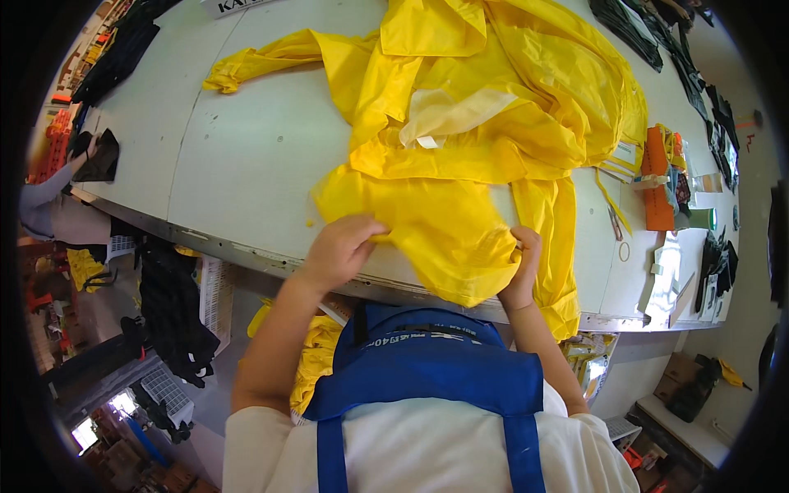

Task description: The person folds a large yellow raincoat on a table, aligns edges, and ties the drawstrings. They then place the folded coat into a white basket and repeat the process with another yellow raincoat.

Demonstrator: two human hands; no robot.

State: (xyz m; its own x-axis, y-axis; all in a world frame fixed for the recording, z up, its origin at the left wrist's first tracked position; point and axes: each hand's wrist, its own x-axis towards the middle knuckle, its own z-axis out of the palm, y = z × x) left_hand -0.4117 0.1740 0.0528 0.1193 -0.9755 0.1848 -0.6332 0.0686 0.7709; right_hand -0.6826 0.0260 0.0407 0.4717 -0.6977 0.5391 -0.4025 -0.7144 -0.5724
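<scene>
At the far left a co-worker's sleeve reaches toward a dark cloth at the corner of the white tabletop, well apart from the work in hand. Below the tabletop edge, black garments hang over a white crate.

The person's left hand is closed on the near hem of the yellow raincoat, fingers curled over a pinch of the thin fabric just inside the tabletop edge. The raincoat lies spread across the middle of the tabletop, one sleeve trailing off to the left, its pale lining showing where the body is turned back. The lower panel bulges between the two hands and droops slightly over the edge.

The right hand is also shut on the fabric, gripping the panel's right side beside a hanging strip that falls past the edge.

To my eye, the panel wants smoothing: both grips should stay at matching points on the hem, pull apart evenly to take out the slack, then lay it flat without dragging the rest of the slippery coat toward the edge.

Further right, an orange card, small scissors and loose tags sit close enough to catch a swept hem.
</scene>
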